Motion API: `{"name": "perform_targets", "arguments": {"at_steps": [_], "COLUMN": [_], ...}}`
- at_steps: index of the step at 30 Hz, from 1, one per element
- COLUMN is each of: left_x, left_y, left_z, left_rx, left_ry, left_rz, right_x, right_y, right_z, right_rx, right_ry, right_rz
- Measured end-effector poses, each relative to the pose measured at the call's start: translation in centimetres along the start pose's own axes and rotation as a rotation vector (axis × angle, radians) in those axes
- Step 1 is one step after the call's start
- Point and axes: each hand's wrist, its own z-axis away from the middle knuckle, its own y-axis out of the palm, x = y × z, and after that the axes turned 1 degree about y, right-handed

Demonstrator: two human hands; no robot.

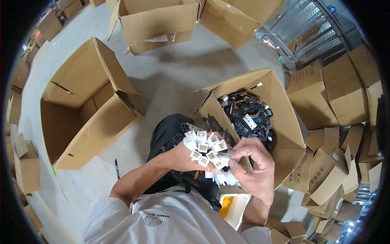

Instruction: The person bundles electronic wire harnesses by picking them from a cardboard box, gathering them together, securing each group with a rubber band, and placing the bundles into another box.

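Observation:
A bundle of white plastic wire connectors (203, 148) is bunched in front of my body, with most of its open ends facing up. My left hand (180, 157) is closed around the bundle from the left. At its right side my right hand (258, 166) is closed too, thumb and fingers pinching at the connectors. Dark circuit boards (212, 124) with coloured wires show just beyond the bundle, over my lap. An open cardboard box (286, 110) at the right holds many more black boards (248, 112) with wires and small digit displays.
An open cardboard box (77, 140) stands at the left, another box (162, 24) at the far side. Stacked cartons (313, 93) line the right. A white container (239, 205) with something yellow sits by my right forearm. A pen (117, 168) lies on the floor.

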Motion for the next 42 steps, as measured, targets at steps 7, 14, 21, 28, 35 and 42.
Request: {"name": "perform_targets", "arguments": {"at_steps": [7,14,21,28,35,42], "left_x": [0.8,-0.5,0.0,0.3,0.7,0.1], "left_y": [0.1,0.1,0.5,0.9,0.8,1.5], "left_z": [0.4,-0.2,0.0,0.5,0.5,0.5], "left_rx": [-0.032,-0.030,0.011,-0.007,-0.011,0.012], "left_ry": [0.009,-0.104,-0.069,-0.012,0.010,-0.069], "left_rz": [0.058,0.274,0.171,0.211,0.217,0.314], "right_x": [2.5,0.8,3.6,2.2,4.2,3.7], "right_y": [0.3,0.0,0.7,-0.2,1.5,0.9], "right_z": [-1.9,-0.4,-2.0,-1.2,-2.0,-1.6], "right_rx": [0.158,0.015,-0.039,0.111,0.016,0.151], "right_ry": [-0.175,-0.136,-0.143,-0.117,-0.198,-0.161], "right_rz": [0.026,0.126,0.123,0.268,0.245,0.303]}}
